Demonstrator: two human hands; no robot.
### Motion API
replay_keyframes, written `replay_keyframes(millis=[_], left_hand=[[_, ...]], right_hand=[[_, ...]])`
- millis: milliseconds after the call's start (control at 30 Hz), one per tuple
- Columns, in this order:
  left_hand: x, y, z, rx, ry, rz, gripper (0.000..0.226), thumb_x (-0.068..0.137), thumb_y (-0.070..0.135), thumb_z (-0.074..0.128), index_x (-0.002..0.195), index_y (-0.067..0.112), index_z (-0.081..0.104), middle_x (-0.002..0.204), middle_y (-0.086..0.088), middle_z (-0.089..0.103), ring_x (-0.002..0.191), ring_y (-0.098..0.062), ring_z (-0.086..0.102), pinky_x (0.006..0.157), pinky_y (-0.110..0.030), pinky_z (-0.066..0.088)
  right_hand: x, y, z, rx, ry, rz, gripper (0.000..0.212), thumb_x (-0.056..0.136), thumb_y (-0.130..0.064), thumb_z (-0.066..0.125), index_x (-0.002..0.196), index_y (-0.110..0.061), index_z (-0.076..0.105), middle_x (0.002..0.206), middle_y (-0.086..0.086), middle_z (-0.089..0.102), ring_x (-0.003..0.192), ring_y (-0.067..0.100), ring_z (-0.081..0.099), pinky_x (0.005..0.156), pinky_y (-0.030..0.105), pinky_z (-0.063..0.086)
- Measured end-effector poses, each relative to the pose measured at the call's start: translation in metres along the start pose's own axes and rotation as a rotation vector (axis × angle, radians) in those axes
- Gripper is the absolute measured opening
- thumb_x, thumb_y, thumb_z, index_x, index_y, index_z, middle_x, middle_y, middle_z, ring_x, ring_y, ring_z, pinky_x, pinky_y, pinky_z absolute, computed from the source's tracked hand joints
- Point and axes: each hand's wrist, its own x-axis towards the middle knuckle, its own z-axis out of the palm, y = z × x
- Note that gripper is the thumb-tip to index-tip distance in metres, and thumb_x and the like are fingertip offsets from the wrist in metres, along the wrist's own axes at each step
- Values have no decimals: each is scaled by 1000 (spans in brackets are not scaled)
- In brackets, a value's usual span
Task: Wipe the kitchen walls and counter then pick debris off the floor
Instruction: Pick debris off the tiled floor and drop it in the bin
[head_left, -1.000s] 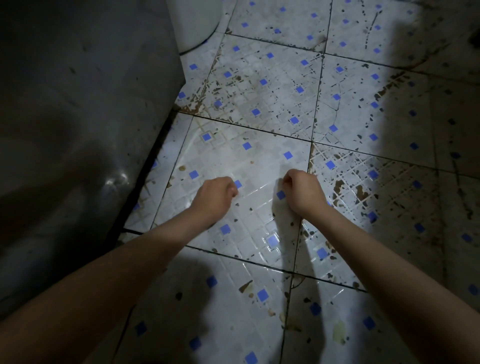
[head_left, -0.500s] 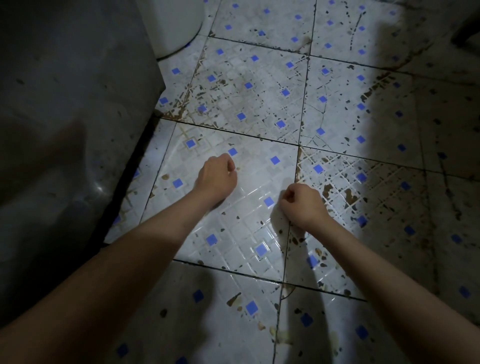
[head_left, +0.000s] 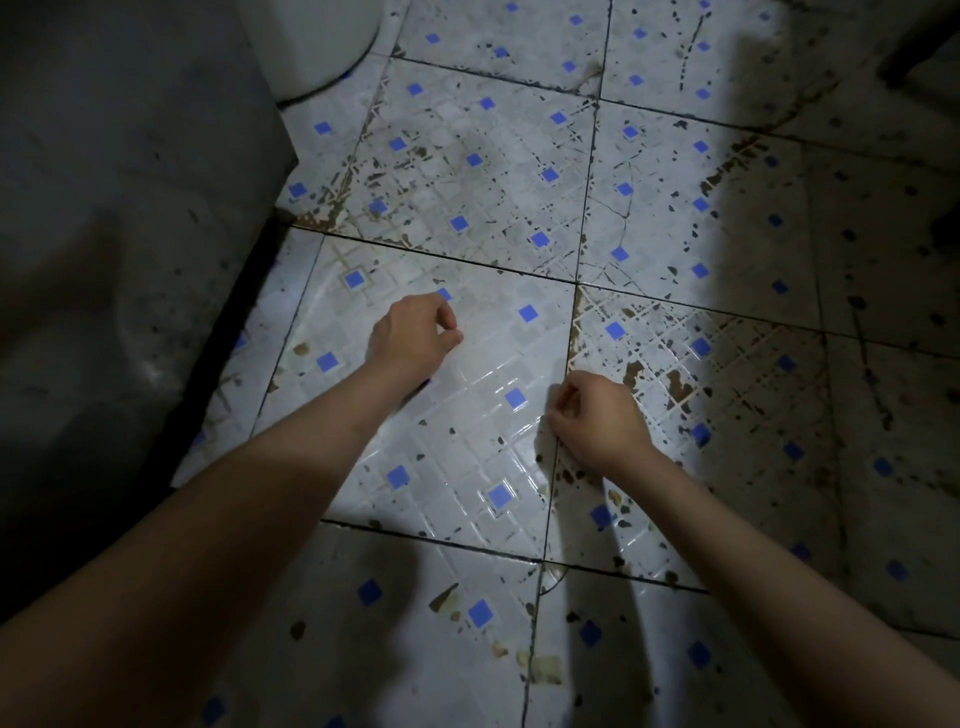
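Both forearms reach in from the bottom of the frame over the tiled floor (head_left: 467, 171). The left hand (head_left: 413, 338), centre frame, has its fingers curled in with thumb meeting fingertips; whether it pinches anything is too small to tell. The right hand (head_left: 597, 415), lower and just right of centre, is curled the same way over a grout line. Dark debris flecks (head_left: 675, 384) scatter thickest right of the hands. A grey wall (head_left: 130, 208) bounds the left edge; a white rounded base (head_left: 317, 47) sits upper left.
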Motion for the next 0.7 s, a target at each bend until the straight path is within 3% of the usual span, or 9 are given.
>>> replay_keyframes(millis=[300, 567, 700], left_hand=[[0, 12, -3, 115, -24, -33, 11, 88, 28, 60, 81, 21, 60, 98, -3, 66, 95, -25, 60, 80, -33, 42], [-30, 3, 5, 266, -69, 104, 22, 99, 31, 39, 96, 12, 50, 103, -14, 64, 96, -34, 59, 78, -36, 38], [-54, 3, 10, 338, -141, 178, 30, 100, 31, 29, 104, 8, 48, 103, -15, 64, 93, -34, 59, 77, -36, 36]], right_hand=[[-8, 15, -3, -21, -13, 37, 6, 83, -19, 59, 83, -13, 61, 81, 3, 65, 76, 23, 61, 70, 41, 55], [-38, 31, -4, -27, -16, 58, 23, 92, -29, 50, 79, -13, 60, 78, 3, 64, 73, 20, 61, 68, 37, 55], [-54, 43, -9, -53, -53, 94, 18, 87, -28, 56, 75, -15, 56, 73, 0, 61, 71, 18, 60, 68, 37, 55]])
